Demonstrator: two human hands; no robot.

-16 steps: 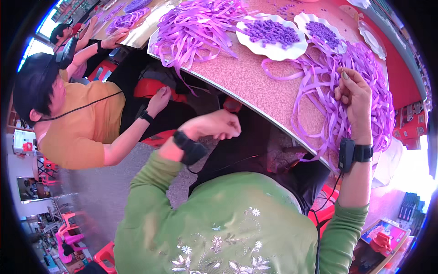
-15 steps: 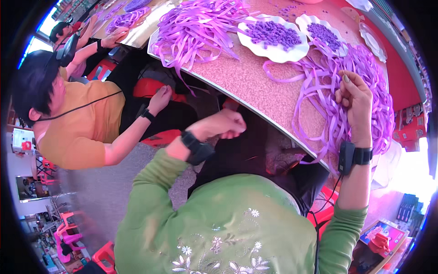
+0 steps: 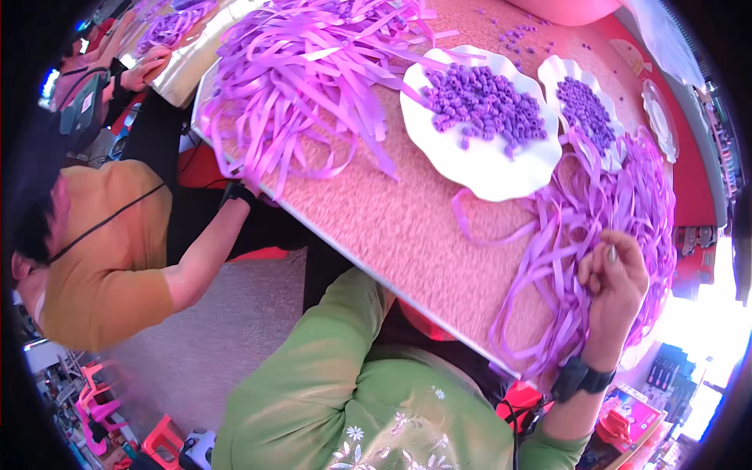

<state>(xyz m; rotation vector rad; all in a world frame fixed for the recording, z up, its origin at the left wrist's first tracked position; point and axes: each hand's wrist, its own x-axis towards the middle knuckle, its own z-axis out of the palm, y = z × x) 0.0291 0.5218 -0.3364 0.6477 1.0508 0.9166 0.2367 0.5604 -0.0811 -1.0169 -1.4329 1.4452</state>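
My right hand [image 3: 615,274] is closed in a pinch, with a thin, pale needle-like piece [image 3: 610,224] standing up from its fingertips. It hovers over a heap of purple ribbons [image 3: 560,262] at the right of the table. My left forearm, in a green sleeve [image 3: 333,329], runs in below the near table edge, and the tabletop hides my left hand. Beyond my right hand stands a scalloped white plate [image 3: 501,178] of small purple beads [image 3: 486,102]. A second white plate [image 3: 551,70] holds more purple beads [image 3: 583,113].
A larger pile of purple ribbons [image 3: 305,86] spills over the table's left corner. Loose beads [image 3: 517,35] lie near a pink basin [image 3: 564,8]. A clear dish [image 3: 660,121] sits far right. On my left, a person in an orange top [image 3: 110,258] reaches to the table edge [image 3: 352,262].
My left hand has gone from above my lap to beneath the table edge, out of sight. The view has shifted closer over the table. The neighbour's near hand has moved up to the ribbon pile.
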